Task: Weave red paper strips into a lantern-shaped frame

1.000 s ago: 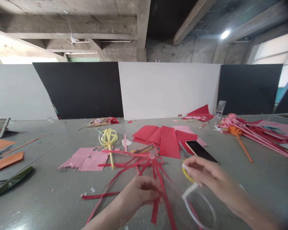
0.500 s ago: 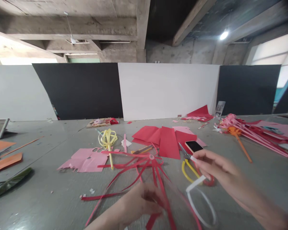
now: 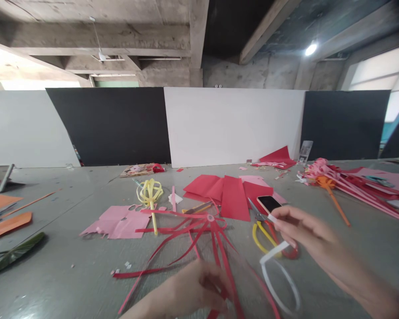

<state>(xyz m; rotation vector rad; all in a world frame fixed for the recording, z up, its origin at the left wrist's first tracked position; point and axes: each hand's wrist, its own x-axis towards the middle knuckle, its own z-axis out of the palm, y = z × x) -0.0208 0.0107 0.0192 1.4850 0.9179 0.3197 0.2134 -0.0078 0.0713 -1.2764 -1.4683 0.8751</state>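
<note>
- The left hand, blurred, has come nearer the wearer over the red strips.
- The right hand has shifted rightward, carrying the white strip.
- The scissors' handles are now uncovered.
- More of the phone is hidden.

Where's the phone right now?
In the head view, the phone lies right of centre, by the red paper, partly hidden behind the right hand.
</note>
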